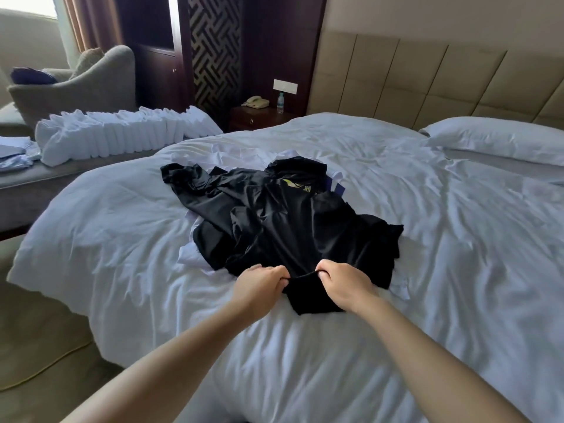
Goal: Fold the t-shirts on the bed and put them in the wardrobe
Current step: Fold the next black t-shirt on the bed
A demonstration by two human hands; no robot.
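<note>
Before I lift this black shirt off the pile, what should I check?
1. Left hand grips the black shirt at its edge: ok.
2. Right hand grips the same edge: ok.
3. Shirt spread flat: not ok, it lies crumpled.
4. Held edge is hem or collar: cannot tell.
5. Shirt free of the white clothes underneath: cannot tell.
6. Room on the duvet to its right: ok.

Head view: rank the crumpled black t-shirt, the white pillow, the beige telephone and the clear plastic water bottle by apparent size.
1. Crumpled black t-shirt
2. White pillow
3. Beige telephone and clear plastic water bottle: too alike, both far off, unranked.
</note>
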